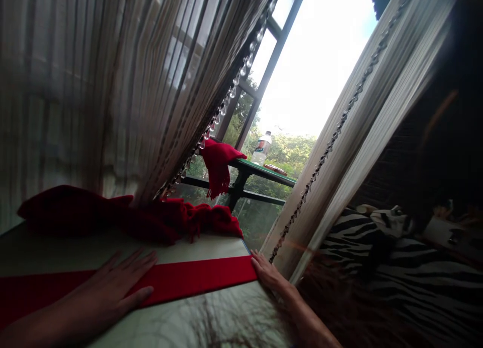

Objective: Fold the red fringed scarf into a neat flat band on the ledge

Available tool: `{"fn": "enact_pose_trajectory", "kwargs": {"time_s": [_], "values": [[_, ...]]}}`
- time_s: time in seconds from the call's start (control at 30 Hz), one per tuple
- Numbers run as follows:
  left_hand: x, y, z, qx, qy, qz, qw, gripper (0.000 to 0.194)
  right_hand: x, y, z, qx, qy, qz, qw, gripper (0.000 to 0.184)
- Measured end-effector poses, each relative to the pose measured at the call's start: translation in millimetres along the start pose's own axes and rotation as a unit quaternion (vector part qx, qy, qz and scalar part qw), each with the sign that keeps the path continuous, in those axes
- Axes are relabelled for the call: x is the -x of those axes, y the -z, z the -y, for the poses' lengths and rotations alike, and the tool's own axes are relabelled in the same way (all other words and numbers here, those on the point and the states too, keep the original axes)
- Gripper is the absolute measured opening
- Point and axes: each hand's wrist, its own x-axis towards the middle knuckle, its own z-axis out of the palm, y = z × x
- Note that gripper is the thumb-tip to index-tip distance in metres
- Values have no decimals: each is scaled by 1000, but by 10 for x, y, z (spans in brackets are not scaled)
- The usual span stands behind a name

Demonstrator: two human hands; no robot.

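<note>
My left hand lies flat with fingers spread on a folded red cloth strip stretched across a pale glossy tabletop. At the strip's right end, by the table's edge, my right hand rests with its fingers extended against the cloth. Behind the strip, a bunched red fringed scarf lies in a heap along the back of the table.
Striped sheer curtains with bead trim hang left and right of an open window. Outside, a green ledge carries a plastic bottle and another red fringed cloth. A zebra-print cushion sits at right.
</note>
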Motion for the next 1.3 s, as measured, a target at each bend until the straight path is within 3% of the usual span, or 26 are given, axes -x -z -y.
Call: {"fn": "enact_pose_trajectory", "kwargs": {"time_s": [0.1, 0.23, 0.4, 0.5, 0.57, 0.63, 0.73, 0.83, 0.93, 1.0, 1.07, 1.13, 1.23, 1.3], "values": [[-11, 101, -43, 13, 8, 81, 997, 71, -53, 69, 107, 0, 16, -18, 1000, 46], [14, 153, -96, 14, -15, 77, 997, 71, -86, 114, 540, -16, 71, -28, 997, 48], [15, 59, -43, 0, -21, 17, 1000, 62, -56, -10, 1433, -50, 187, 28, 981, 52], [6, 63, 1, 1, -27, 36, 999, 58, 3, -129, 1933, -69, 249, 63, 964, 54], [11, 106, -8, 3, -23, 52, 998, 58, 62, -200, 2128, -75, 276, 81, 955, 55], [24, 175, -57, 8, -19, 76, 997, 59, 117, -250, 2166, -75, 287, 96, 950, 56], [43, 307, -178, 13, 0, 116, 993, 59, 157, -265, 1946, -66, 269, 102, 955, 58], [57, 422, -277, 15, 19, 144, 989, 59, 147, -222, 1484, -49, 216, 87, 971, 56], [67, 476, -320, 22, 20, 149, 988, 59, 115, -206, 847, -30, 156, 61, 985, 53], [69, 487, -328, 28, 15, 145, 989, 58, 87, -258, 356, -15, 122, 7, 992, 50], [63, 498, -324, 30, 11, 145, 989, 57, 50, -353, -129, -38, 107, -32, 993, 48], [45, 521, -299, 31, 10, 143, 989, 57, -6, -450, -528, -85, 52, -65, 993, 48], [0, 579, -208, 40, 2, 104, 994, 53, -125, -493, -793, -161, 16, -139, 977, 48], [-29, 621, -128, 38, 5, 67, 997, 49, -203, -433, -671, -190, 52, -146, 969, 45]]}}
